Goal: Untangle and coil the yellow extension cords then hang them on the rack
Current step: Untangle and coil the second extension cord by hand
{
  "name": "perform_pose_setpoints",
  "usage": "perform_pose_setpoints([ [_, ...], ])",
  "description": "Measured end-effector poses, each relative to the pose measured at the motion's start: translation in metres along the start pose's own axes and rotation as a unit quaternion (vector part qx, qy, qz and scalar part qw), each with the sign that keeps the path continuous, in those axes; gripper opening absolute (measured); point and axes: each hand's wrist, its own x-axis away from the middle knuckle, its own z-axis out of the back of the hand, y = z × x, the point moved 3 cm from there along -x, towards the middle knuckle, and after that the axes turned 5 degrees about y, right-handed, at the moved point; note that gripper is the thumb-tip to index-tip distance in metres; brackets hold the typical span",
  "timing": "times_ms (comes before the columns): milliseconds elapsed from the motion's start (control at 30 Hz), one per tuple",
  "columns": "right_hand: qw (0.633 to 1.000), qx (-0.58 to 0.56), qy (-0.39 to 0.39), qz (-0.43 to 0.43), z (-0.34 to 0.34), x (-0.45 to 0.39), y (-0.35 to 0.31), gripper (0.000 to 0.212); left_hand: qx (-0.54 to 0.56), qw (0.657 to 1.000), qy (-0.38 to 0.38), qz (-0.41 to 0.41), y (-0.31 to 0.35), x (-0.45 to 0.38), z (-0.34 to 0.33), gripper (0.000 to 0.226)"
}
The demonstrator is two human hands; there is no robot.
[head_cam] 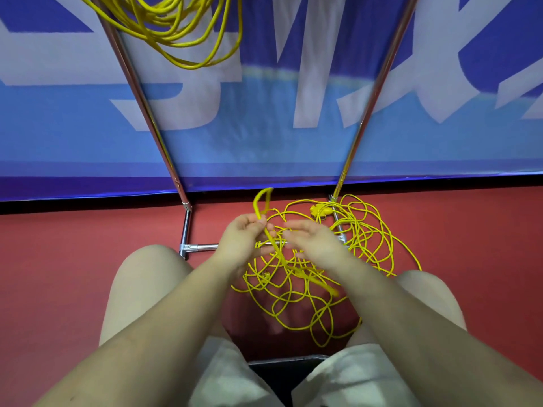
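Backdrop: a blue and white printed banner (293,118) stands behind everything, its lower edge meeting the red floor (73,259).
Rack: a chrome tube rack (141,98) rises in two slanted poles in front of the banner; its foot bar lies on the floor, partly under the tangle.
Hung cord: a coiled yellow extension cord (182,33) hangs at the top left, near the left pole.
Seat: a dark seat edge (288,365) shows between the person's pale shorts.
Tangle: a loose heap of thin yellow extension cord (323,277) lies on the floor between the knees, spreading around the right pole's foot, with a yellow plug (318,211) at its far side.
Left hand (244,236): pinches a doubled cord loop (263,201) that stands up above the fingers, its strand trailing down into the heap.
Right hand (311,242): blurred, fingers spread loosely over the tangle just beside the left; I cannot tell whether it holds any strand.
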Motion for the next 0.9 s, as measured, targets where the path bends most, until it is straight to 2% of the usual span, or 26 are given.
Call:
perform_pose_setpoints([
  [67,0.992,0.111,-0.017,0.050,-0.006,0.004,0.013,0.032,0.079,0.996,0.019,0.027,0.004,-0.005,0.004,0.014],
  [200,0.951,0.266,0.028,0.156,-0.004,0.009,0.018,0.022,0.164,0.984,0.039,0.053,0.011,-0.006,0.006,0.013],
  [267,0.927,0.328,0.053,0.177,-0.001,0.008,0.015,0.017,0.197,0.978,0.040,0.058,0.014,-0.007,0.006,0.011],
  [333,0.919,0.345,0.069,0.178,0.002,0.007,0.009,0.016,0.226,0.972,0.027,0.052,0.019,-0.008,0.006,0.012],
  [400,0.948,0.264,0.064,0.167,0.004,0.004,0.002,0.011,0.192,0.981,-0.004,0.039,0.019,-0.008,0.004,0.018],
  [467,0.987,0.087,0.069,0.115,0.009,0.003,-0.010,0.011,0.083,0.995,-0.044,0.019,0.011,-0.005,-0.003,0.023],
  [500,0.995,-0.019,0.067,0.068,0.012,0.002,-0.015,0.009,0.023,0.997,-0.070,0.001,0.005,-0.002,-0.006,0.023],
  [567,0.981,-0.182,0.060,-0.016,0.018,0.001,-0.024,0.007,-0.085,0.988,-0.116,-0.049,-0.005,0.001,-0.014,0.022],
  [633,0.962,-0.258,0.059,-0.061,0.025,-0.002,-0.031,0.010,-0.161,0.975,-0.126,-0.092,-0.011,0.000,-0.017,0.016],
  [700,0.947,-0.303,0.073,-0.083,0.032,-0.005,-0.037,0.012,-0.195,0.966,-0.132,-0.105,-0.011,-0.002,-0.020,0.004],
  [800,0.922,-0.360,0.103,-0.103,0.042,-0.010,-0.047,0.006,-0.232,0.954,-0.136,-0.135,-0.005,-0.004,-0.024,0.003],
  [900,0.909,-0.384,0.118,-0.112,0.049,-0.014,-0.054,0.015,-0.242,0.952,-0.110,-0.151,0.005,-0.004,-0.018,0.013],
])
